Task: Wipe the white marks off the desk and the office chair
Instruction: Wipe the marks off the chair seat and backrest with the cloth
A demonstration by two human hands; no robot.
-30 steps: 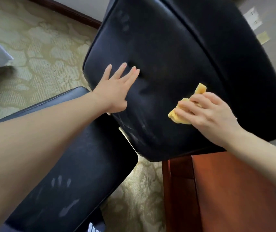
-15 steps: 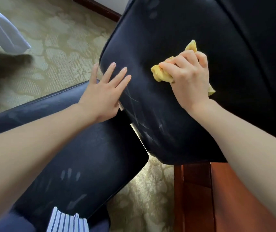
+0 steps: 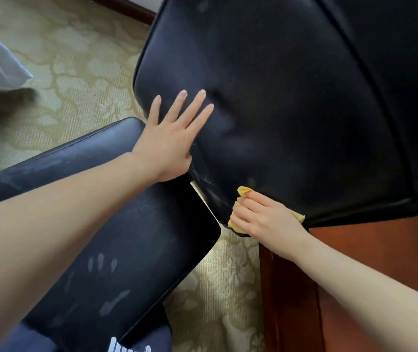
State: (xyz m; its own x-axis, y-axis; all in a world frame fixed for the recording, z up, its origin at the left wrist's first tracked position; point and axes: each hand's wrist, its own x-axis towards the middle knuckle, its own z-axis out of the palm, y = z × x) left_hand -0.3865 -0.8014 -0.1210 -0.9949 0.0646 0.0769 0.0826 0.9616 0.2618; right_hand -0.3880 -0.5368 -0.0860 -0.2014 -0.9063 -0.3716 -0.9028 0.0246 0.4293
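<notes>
The office chair is taking up most of the view. Its black leather backrest is filling the far right, glossy and slightly dimpled, with pale chalky streaks showing along its lower left edge. The left hand is lying flat against the backrest's left side, fingers straight and spread, gripping nothing. The right hand is curling its fingers round a bunched yellow cloth and pressing it against the backrest's bottom edge, just right of those streaks. The seat is stretching toward the near left under the left forearm, carrying white finger-shaped marks and a longer smear below them. A reddish-brown wooden desk is sitting at the near right beneath the right forearm. Patterned beige carpet is showing around them.
</notes>
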